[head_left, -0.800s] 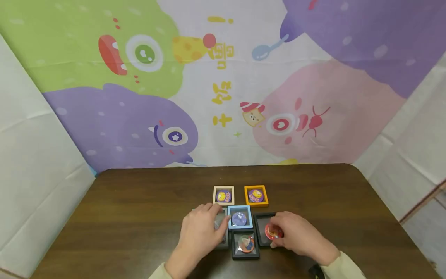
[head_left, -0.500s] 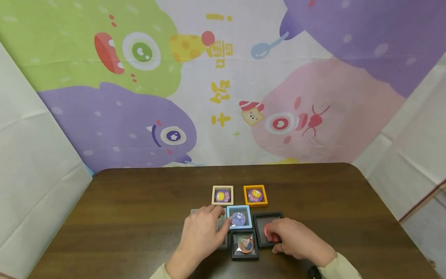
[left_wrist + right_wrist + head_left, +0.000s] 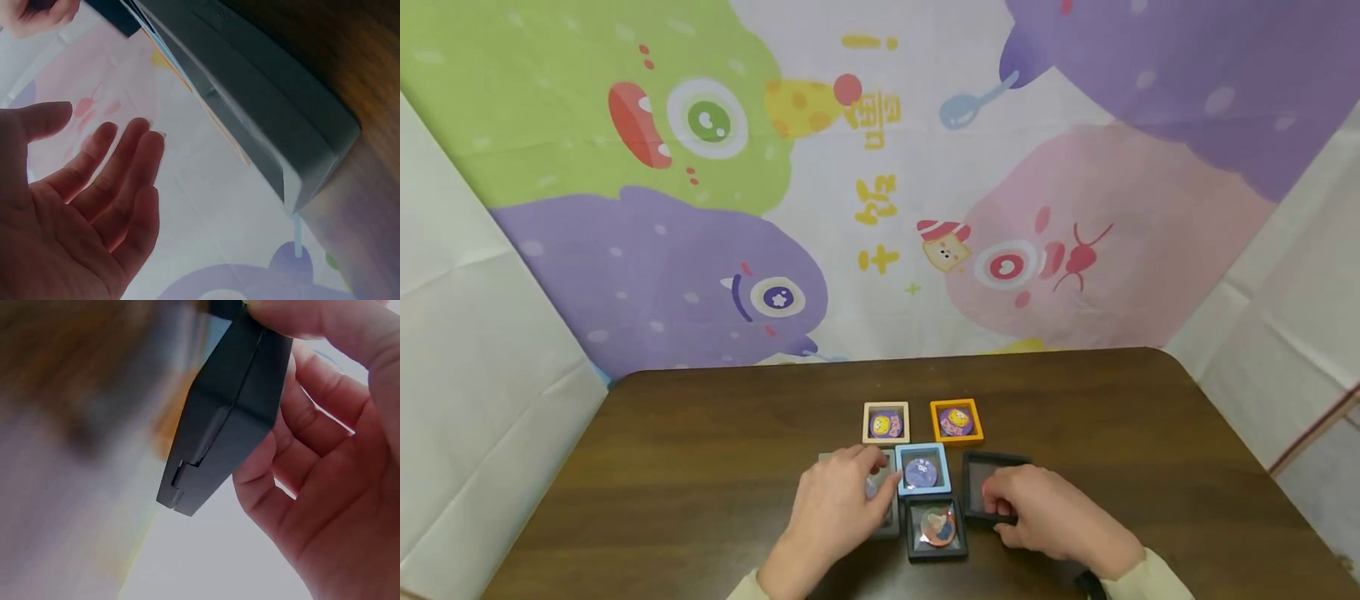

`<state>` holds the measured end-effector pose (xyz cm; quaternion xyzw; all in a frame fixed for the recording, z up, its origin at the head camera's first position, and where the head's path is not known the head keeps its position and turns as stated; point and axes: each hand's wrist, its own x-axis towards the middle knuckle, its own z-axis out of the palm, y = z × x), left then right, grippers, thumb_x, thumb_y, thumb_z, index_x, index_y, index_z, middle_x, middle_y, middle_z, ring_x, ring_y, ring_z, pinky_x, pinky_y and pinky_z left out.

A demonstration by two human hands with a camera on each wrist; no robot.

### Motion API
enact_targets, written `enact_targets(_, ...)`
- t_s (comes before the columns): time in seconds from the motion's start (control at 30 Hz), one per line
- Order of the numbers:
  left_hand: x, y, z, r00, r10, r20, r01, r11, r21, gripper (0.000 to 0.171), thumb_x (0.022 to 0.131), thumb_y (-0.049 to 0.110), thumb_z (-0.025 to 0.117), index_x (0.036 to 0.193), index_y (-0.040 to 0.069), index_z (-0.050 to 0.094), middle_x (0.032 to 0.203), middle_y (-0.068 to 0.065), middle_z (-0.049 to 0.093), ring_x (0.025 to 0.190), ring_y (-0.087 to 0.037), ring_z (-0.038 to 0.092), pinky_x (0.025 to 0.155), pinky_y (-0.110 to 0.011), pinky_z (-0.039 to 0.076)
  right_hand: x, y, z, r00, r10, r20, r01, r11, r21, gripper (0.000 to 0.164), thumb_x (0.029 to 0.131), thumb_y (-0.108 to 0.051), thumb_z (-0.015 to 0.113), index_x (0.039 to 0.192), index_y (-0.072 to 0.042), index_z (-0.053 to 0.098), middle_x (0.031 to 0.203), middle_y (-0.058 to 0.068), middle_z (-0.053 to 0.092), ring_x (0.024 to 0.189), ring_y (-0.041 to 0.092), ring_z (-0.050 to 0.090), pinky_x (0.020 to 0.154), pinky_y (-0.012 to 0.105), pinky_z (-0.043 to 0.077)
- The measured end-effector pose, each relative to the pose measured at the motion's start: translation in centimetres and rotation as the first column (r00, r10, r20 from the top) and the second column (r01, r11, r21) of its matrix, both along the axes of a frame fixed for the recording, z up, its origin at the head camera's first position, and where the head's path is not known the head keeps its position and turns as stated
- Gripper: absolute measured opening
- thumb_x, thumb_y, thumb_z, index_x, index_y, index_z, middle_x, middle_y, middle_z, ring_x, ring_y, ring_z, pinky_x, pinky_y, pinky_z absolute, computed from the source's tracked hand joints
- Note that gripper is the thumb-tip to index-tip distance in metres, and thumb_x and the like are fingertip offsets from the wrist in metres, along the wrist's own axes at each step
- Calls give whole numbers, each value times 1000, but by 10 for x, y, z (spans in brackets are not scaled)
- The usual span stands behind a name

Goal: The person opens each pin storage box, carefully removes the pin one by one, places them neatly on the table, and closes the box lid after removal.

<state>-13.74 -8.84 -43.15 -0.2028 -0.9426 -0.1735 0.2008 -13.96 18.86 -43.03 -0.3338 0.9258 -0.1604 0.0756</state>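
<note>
The right hand (image 3: 1041, 508) has its grip on the larger black frame (image 3: 979, 477), thumb on one side and fingers behind, as the right wrist view shows. Only a sliver of a red badge (image 3: 987, 493) shows within that frame; the fingers hide the rest. Over the last moment this frame has shifted away from its neighbours, so its gap is wider; it also looks partly lifted or tilted. That suggests it is now being handled apart from the group.

The left hand (image 3: 842, 500) hovers over the grey frame (image 3: 262, 106), its grip wide and holding nothing, fingers loosely bent; it has hardly changed.

Between the hands lies the blue frame (image 3: 923, 447) with a purple badge (image 3: 921, 473), and just nearer the person the smaller black frame (image 3: 938, 557). Farther back on the bench (image 3: 722, 475) are the cream frame (image 3: 886, 405) and orange frame (image 3: 956, 402). A printed cloth (image 3: 820, 208) hangs behind.
</note>
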Motion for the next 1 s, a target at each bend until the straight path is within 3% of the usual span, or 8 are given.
enact_targets(0.17, 3, 3, 1, 994, -48, 102, 47, 999, 7, 26, 83, 50, 58, 89, 25, 62, 84, 13, 60, 65, -3, 50, 50, -26, 41, 9, -7, 13, 998, 16, -63, -20, 998, -62, 19, 74, -24, 72, 82, -30, 56, 77, -17, 46, 64, 2, 44, 58, 21, 41)
enact_targets(0.3, 5, 6, 1, 980, -104, 168, 108, 994, -18, 52, 77, 64, 57, 110, 24, 59, 109, 8, 59, 93, -10, 55, 70, -34, 49, 14, -15, 25, 996, 55, -65, -62, 992, -113, 18, 75, -24, 72, 90, -28, 63, 86, -19, 49, 70, 1, 47, 64, 20, 44)
enact_targets(0.4, 7, 8, 1, 956, -169, 238, 175, 985, -2, 76, 68, 72, 58, 129, 27, 48, 130, 5, 47, 114, -15, 47, 85, -41, 45, 20, -21, 32, 992, 96, -83, -106, 987, -124, 18, 76, -24, 72, 91, -28, 64, 90, -19, 49, 76, 0, 48, 68, 20, 45)
enact_targets(0.57, 11, 12, -1, 901, -288, 323, 275, 958, 86, 104, 56, 82, 57, 144, 34, 26, 143, 6, 33, 123, -13, 37, 89, -42, 42, 31, -27, 36, 969, 156, -194, -187, 970, -152, 20, 74, -25, 73, 93, -28, 66, 91, -19, 47, 81, -1, 46, 71, 16, 44)
enact_targets(0.67, 13, 14, -3, 859, -373, 350, 336, 928, 162, 100, 58, 81, 57, 142, 33, 29, 140, 9, 33, 120, -11, 39, 88, -39, 42, 35, -30, 34, 945, 188, -268, -244, 950, -196, 21, 75, -24, 73, 94, -28, 66, 94, -18, 46, 82, -2, 46, 72, 12, 41)
enact_targets(0.8, 15, 16, -3, 810, -462, 361, 374, 881, 289, 78, 65, 71, 63, 129, 32, 44, 132, 12, 37, 109, -10, 46, 85, -33, 43, 38, -35, 30, 925, 202, -321, -295, 915, -276, 24, 76, -22, 73, 97, -29, 64, 99, -17, 48, 86, -2, 47, 76, 11, 40)
enact_targets(0.9, 14, 16, -3, 804, -491, 334, 367, 853, 371, 70, 66, 65, 67, 123, 32, 45, 129, 12, 37, 105, -12, 48, 84, -32, 43, 37, -37, 28, 918, 181, -353, -304, 893, -332, 27, 76, -21, 73, 99, -30, 62, 102, -16, 49, 90, 0, 47, 77, 12, 40)
enact_targets(1.0, 12, 16, -2, 814, -499, 298, 355, 832, 426, 70, 66, 61, 70, 124, 33, 44, 132, 10, 35, 110, -13, 46, 87, -34, 42, 36, -40, 26, 909, 123, -398, -287, 877, -386, 29, 76, -21, 73, 101, -30, 62, 105, -16, 50, 96, 2, 45, 79, 15, 40)
